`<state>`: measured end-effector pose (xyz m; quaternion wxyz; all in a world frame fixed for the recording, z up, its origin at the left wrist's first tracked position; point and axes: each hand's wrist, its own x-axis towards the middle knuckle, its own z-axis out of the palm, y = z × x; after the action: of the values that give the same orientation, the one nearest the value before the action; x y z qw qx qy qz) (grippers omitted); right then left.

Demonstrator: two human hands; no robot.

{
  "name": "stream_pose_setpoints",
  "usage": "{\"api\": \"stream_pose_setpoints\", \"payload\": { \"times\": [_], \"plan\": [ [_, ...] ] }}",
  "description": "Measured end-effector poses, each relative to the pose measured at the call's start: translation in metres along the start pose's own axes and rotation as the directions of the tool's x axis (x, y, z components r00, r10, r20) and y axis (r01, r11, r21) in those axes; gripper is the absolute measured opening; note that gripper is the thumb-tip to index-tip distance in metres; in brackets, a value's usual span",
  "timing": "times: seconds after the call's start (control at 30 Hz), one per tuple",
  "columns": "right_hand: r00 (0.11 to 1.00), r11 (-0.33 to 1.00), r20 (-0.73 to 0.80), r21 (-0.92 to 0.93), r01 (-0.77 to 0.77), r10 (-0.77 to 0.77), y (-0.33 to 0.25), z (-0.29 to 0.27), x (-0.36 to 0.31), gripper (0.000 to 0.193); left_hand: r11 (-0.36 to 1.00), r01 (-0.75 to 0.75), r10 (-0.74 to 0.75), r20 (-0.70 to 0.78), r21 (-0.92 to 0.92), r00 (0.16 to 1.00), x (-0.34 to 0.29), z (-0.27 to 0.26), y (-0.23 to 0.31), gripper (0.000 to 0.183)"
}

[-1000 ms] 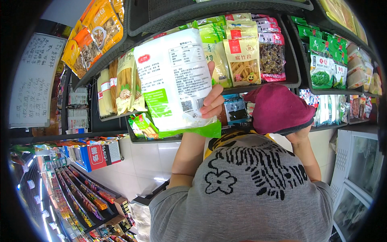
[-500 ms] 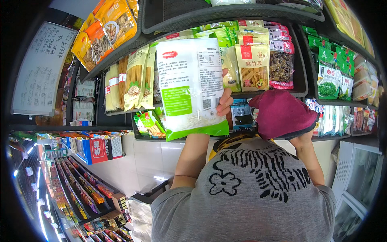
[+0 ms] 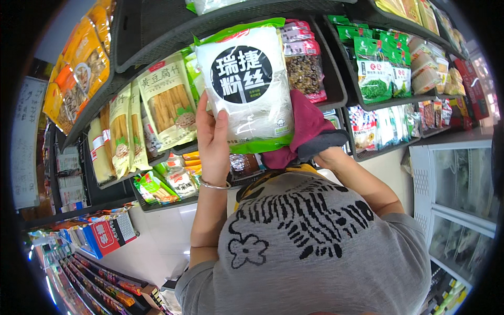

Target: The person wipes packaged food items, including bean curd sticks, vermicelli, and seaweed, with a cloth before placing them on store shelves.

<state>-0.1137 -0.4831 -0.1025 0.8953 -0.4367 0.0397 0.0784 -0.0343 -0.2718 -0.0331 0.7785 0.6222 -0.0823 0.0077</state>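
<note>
My left hand (image 3: 212,128) is closed on the left edge of a white packet of glass noodles (image 3: 257,118). Its front faces me, with a black circle and green bands at top and bottom. A bangle rings my left wrist. Against the packet's lower right edge lies a bunched maroon cloth (image 3: 307,123) with a dark grey border. My right hand (image 3: 328,155) grips this cloth from below, its fingers mostly hidden by it. Behind the packet, pale yellow bags of dried tofu sticks (image 3: 167,102) stand in a black shelf tray (image 3: 336,89).
Orange bags of dried mushrooms (image 3: 84,73) hang at upper left. Green packets (image 3: 373,71) fill a tray at right, above more small bags. A glass-door fridge (image 3: 462,178) stands to the right. At lower left is a red and blue box (image 3: 102,236) beside long product racks.
The packet has turned from its printed back to its front, and my left hand now shows at its left edge. The maroon cloth has come against the packet. The view has shifted right.
</note>
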Motion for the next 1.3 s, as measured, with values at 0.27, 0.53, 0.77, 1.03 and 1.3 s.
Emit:
{"api": "stream_pose_setpoints", "payload": {
  "times": [0.27, 0.53, 0.77, 1.03, 1.3],
  "plan": [
    [0.99, 0.991, -0.13, 0.126, -0.035, 0.052, -0.014, 0.012, -0.005, 0.032, 0.997, 0.08, -0.079, 0.132, -0.008, 0.988, 0.002, 0.001, 0.014, 0.06],
    [0.987, 0.979, -0.063, 0.157, -0.134, 0.145, -0.008, -0.004, -0.01, 0.037, 0.988, 0.151, -0.152, 0.15, 0.015, 0.977, 0.003, 0.0, 0.014, 0.064],
    [0.983, 0.843, -0.098, -0.532, 0.081, -0.156, -0.006, 0.01, 0.0, 0.056, 0.999, 0.037, -0.04, 0.219, 0.015, 0.975, 0.002, 0.0, 0.006, 0.069],
    [0.956, 0.704, 0.01, -0.675, 0.222, -0.292, -0.03, 0.019, 0.002, 0.069, 0.991, 0.068, -0.018, 0.387, -0.116, 0.922, -0.008, -0.008, 0.002, 0.08],
    [0.876, 0.566, 0.184, -0.7, 0.435, -0.446, -0.044, 0.029, -0.007, 0.061, 0.995, -0.033, 0.058, 0.286, -0.093, 0.957, 0.017, -0.01, 0.026, 0.091]
  ]
}}
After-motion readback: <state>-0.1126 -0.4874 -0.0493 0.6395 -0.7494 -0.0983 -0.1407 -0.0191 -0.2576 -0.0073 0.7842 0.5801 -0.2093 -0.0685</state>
